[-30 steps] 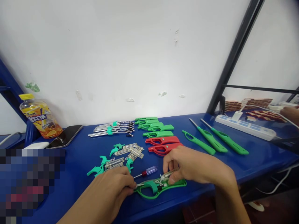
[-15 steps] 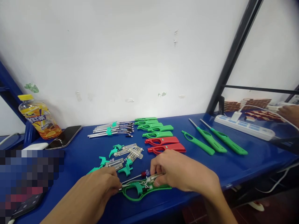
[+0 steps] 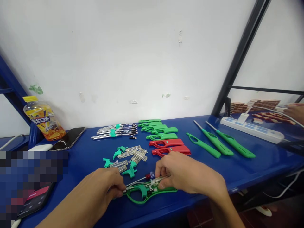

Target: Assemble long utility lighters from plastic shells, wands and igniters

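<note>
In front of me lies an open green lighter shell point(image 3: 137, 202) holding a teal trigger point(image 3: 143, 191), thin white wires and a clear fuel tank point(image 3: 155, 181). My right hand point(image 3: 187, 175) pinches this tank over the shell's handle. At the shell's narrow end, my left hand point(image 3: 108, 183) has its fingers closed on a thin metal tube point(image 3: 125, 190), mostly covered by the fingers. Just behind the shell lies a screwdriver point(image 3: 150, 175) with a red and blue handle. Loose clear tanks point(image 3: 139, 155) and teal triggers point(image 3: 130, 171) are scattered beyond.
Metal lighter tubes with wires point(image 3: 106, 136), green shells point(image 3: 163, 136) and red shells point(image 3: 174, 150) line the back. Whole green lighters point(image 3: 217, 143) lie right, near a power strip point(image 3: 251, 129). A bottle point(image 3: 45, 120) and phone point(image 3: 67, 138) stand left. Another person's hand point(image 3: 295, 111) shows far right.
The whole view has shifted slightly, so everything sits a little further right. Both hands keep their grips at the shell, with little visible movement.
</note>
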`<state>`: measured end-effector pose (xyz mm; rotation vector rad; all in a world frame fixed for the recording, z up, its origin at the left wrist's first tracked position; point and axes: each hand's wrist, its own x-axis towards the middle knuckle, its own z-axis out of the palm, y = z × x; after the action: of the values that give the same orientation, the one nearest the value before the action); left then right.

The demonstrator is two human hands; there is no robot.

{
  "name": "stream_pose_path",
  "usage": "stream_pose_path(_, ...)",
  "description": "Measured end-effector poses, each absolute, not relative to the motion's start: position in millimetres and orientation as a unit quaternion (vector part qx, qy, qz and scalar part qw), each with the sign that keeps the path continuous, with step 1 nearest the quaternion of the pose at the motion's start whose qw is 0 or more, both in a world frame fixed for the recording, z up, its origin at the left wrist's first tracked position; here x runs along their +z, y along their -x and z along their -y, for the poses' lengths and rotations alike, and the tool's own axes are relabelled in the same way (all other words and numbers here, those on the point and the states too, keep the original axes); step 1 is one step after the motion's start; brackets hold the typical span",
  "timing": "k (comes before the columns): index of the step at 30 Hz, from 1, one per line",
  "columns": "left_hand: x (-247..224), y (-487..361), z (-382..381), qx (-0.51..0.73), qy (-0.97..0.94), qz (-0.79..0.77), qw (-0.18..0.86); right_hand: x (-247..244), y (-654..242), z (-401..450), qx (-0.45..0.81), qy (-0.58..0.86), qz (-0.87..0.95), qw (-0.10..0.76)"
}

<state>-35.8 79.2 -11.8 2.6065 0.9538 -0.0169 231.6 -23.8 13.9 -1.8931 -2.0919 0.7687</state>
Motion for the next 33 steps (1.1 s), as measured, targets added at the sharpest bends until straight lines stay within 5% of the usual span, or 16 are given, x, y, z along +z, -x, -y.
stream_pose_path(33, -4, 30, -63, -0.032, -0.908, -0.379, 0.172, 21, -236, 29, 0.276, 0.619, 0.726, 0.120)
